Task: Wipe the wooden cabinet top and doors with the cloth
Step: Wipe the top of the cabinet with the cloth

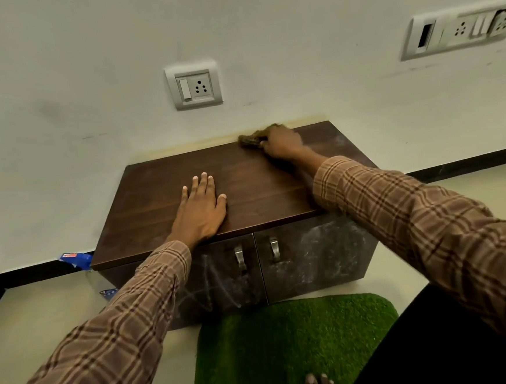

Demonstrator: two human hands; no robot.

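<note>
1. The right hand [282,144] is clenched on the brown cloth [253,137] at the back edge of the wooden cabinet top [245,189].
2. The left hand [200,208] lies flat, fingers released, near the top's front edge.
3. The doors [311,260] below show chalky smears.

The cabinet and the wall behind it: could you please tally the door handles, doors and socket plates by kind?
Cabinet door handles: 2
Cabinet doors: 2
Wall socket plates: 2
Total: 6
</note>
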